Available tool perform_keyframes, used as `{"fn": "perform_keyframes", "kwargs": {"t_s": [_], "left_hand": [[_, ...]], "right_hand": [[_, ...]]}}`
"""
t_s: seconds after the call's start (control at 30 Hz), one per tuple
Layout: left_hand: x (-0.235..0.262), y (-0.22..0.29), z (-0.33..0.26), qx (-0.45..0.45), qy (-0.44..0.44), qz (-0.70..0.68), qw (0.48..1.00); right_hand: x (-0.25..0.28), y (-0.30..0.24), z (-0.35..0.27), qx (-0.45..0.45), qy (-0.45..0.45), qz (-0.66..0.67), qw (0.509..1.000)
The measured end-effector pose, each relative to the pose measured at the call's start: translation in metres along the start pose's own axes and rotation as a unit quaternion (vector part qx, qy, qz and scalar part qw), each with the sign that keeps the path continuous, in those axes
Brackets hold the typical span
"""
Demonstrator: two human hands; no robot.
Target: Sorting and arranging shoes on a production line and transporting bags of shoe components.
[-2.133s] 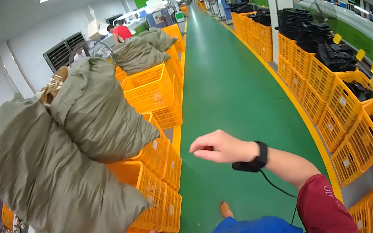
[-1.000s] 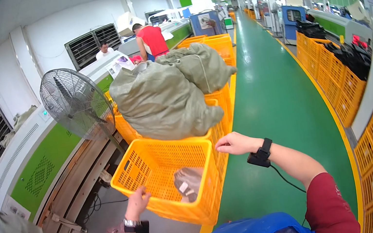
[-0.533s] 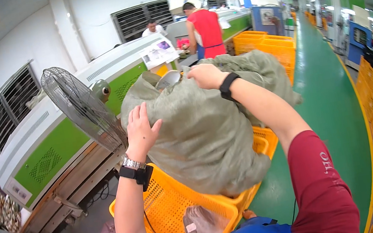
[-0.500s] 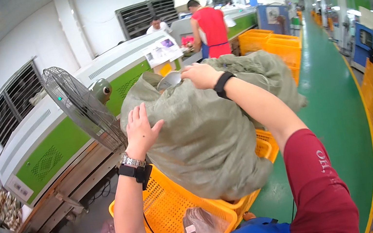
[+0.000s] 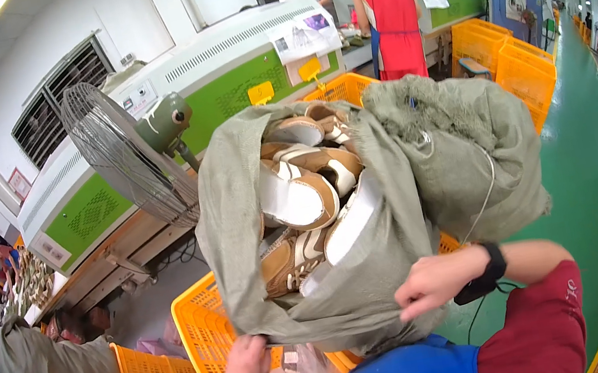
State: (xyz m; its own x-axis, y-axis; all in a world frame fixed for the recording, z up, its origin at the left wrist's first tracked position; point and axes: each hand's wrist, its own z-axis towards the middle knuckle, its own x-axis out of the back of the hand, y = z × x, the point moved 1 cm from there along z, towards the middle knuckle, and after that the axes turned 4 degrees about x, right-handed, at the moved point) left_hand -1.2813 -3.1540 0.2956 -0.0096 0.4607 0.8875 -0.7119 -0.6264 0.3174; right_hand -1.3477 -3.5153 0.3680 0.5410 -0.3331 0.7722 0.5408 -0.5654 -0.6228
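A large grey-green woven sack stands in front of me with its mouth spread wide. Brown and white shoes with pale soles and laces lie jumbled inside it. My left hand is closed on the near left part of the sack's rim. At the near right side, my right hand has its fingers curled closed on the cloth, and the rim stretches between both hands. What lies deeper in the sack is hidden.
Another full sack, with a white cord, leans at the right. Beneath are orange crates, one holding a clear plastic bag. A wire-cage fan stands close on the left. Two people work by the green-white machine; a green aisle runs right.
Both hands have come back toward me, drawing the sack's rim nearer. The sack's mouth has opened and now shows the shoes. My view has shifted left.
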Motion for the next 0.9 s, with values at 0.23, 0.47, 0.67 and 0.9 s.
{"fn": "perform_keyframes", "kwargs": {"t_s": [0.23,0.47,0.67,0.9], "left_hand": [[0.01,0.031,0.065,0.013,-0.122,-0.156,0.98],[0.059,0.006,0.188,0.04,0.134,0.228,0.963],[0.032,-0.207,0.081,0.333,0.078,0.239,0.909],[0.035,-0.014,0.165,0.0,0.303,0.055,0.951]], "right_hand": [[-0.126,0.097,-0.038,-0.121,0.12,-0.007,0.985],[0.059,0.027,0.021,-0.035,0.427,-0.041,0.902],[0.114,0.11,0.111,-0.151,0.314,0.086,0.933],[0.106,0.065,0.105,-0.124,0.334,0.231,0.905]]}}
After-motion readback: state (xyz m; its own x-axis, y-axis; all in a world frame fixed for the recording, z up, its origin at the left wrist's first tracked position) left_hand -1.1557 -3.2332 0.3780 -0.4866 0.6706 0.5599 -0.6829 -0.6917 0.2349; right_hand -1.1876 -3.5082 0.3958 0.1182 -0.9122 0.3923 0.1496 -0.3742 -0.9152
